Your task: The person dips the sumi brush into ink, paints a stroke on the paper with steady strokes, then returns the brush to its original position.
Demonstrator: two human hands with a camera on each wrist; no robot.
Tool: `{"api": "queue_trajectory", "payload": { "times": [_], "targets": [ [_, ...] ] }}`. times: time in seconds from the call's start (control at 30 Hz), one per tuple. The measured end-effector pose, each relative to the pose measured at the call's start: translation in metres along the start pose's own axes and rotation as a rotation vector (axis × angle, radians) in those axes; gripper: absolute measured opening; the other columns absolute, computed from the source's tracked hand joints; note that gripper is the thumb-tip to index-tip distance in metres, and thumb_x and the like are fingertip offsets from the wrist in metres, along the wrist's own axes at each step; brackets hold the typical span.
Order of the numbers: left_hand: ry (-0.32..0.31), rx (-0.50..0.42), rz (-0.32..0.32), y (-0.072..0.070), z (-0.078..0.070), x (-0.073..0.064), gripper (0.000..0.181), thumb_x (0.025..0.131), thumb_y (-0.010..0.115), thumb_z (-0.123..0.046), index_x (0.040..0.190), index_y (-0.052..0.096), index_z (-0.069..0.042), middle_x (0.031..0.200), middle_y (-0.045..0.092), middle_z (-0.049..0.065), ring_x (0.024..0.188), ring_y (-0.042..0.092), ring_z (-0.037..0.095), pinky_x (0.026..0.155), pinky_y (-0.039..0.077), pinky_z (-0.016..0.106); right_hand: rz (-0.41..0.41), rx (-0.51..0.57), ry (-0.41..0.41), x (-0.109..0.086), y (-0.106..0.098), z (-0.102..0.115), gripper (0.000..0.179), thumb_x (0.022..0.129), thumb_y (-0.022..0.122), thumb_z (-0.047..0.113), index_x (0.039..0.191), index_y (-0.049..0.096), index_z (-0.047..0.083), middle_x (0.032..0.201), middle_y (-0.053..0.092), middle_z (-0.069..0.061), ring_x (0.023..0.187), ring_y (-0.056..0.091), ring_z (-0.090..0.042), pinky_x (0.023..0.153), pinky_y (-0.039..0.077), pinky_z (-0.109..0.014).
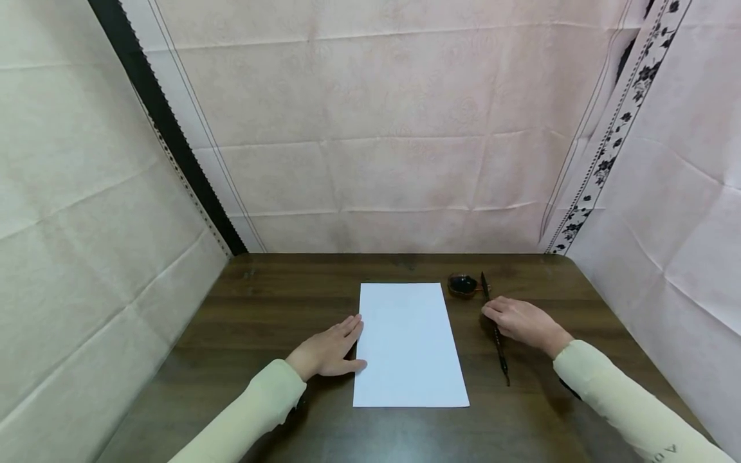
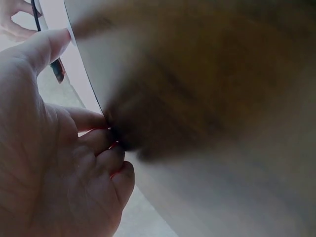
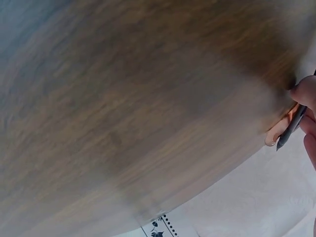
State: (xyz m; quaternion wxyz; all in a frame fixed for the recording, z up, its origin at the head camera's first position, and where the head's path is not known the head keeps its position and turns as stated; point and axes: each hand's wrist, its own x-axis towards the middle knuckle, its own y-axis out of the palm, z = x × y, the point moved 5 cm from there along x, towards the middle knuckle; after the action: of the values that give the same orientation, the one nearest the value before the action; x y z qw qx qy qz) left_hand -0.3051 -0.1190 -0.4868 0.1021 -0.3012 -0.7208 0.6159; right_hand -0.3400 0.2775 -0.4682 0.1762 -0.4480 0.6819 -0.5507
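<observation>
A blank white sheet of paper (image 1: 408,347) lies on the brown wooden table. My left hand (image 1: 329,349) rests at its left edge, thumb and fingertips touching the border with the fingers extended. To the right of the sheet, my right hand (image 1: 523,323) pinches a slim dark writing brush (image 1: 501,360) around its middle, the pointed dark tip facing the far side. That brush tip (image 3: 285,138) also shows in the right wrist view. Beside the tip sits a small amber-rimmed dish (image 1: 463,296) holding black liquid.
The wooden table (image 1: 272,296) ends at a pale cloth backdrop (image 1: 399,173). Further cloth panels rise on the left (image 1: 87,257) and right (image 1: 666,225), close to the table's sides. The paper sits between the two hands.
</observation>
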Motion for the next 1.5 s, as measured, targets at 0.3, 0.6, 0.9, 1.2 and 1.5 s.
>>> {"api": "queue_trajectory", "payload": {
  "times": [0.3,0.6,0.9,1.2,1.5],
  "targets": [
    [-0.003,0.015,0.006,0.0,-0.001,-0.001,0.089,0.103,0.056,-0.058,0.167,0.026,-0.002,0.178,0.02,0.013,0.165,0.022,0.028,0.132,0.029,0.046,0.012,-0.181,-0.113,0.001,0.003,0.007,0.039,0.08,0.086,-0.004,0.117,0.076,0.003,0.115,0.078,-0.011,0.103,0.075,-0.025,0.085,0.065,-0.036],
    [-0.006,0.027,0.003,0.0,-0.001,0.0,0.09,0.102,0.056,-0.059,0.167,0.026,-0.004,0.178,0.02,0.011,0.165,0.023,0.027,0.132,0.03,0.046,-0.038,-0.23,-0.236,-0.003,0.007,0.006,0.039,0.077,0.08,-0.007,0.114,0.075,0.005,0.113,0.078,-0.011,0.103,0.075,-0.026,0.088,0.064,-0.039],
    [-0.021,0.021,0.008,0.0,-0.001,-0.002,0.09,0.102,0.057,-0.059,0.167,0.027,-0.005,0.178,0.02,0.01,0.165,0.024,0.026,0.132,0.03,0.046,-0.179,-0.297,-0.411,-0.007,0.012,0.004,0.043,0.107,0.032,-0.005,0.109,0.073,0.006,0.112,0.078,-0.012,0.103,0.076,-0.024,0.088,0.064,-0.036],
    [-0.014,0.024,0.021,0.0,-0.004,-0.003,0.09,0.102,0.058,-0.059,0.167,0.028,-0.005,0.178,0.021,0.011,0.165,0.024,0.026,0.132,0.03,0.046,-0.155,-0.31,-0.45,-0.01,0.01,0.005,0.031,0.083,0.068,0.003,0.112,0.074,0.008,0.115,0.079,-0.01,0.105,0.076,-0.022,0.091,0.064,-0.035],
    [-0.022,0.026,0.022,-0.003,-0.003,-0.003,0.09,0.102,0.058,-0.059,0.167,0.027,-0.005,0.178,0.021,0.011,0.165,0.025,0.027,0.132,0.03,0.046,-0.215,-0.309,-0.471,-0.005,0.003,0.005,0.029,0.09,0.058,-0.001,0.111,0.076,0.007,0.112,0.079,-0.01,0.102,0.077,-0.021,0.089,0.064,-0.034]
  ]
}}
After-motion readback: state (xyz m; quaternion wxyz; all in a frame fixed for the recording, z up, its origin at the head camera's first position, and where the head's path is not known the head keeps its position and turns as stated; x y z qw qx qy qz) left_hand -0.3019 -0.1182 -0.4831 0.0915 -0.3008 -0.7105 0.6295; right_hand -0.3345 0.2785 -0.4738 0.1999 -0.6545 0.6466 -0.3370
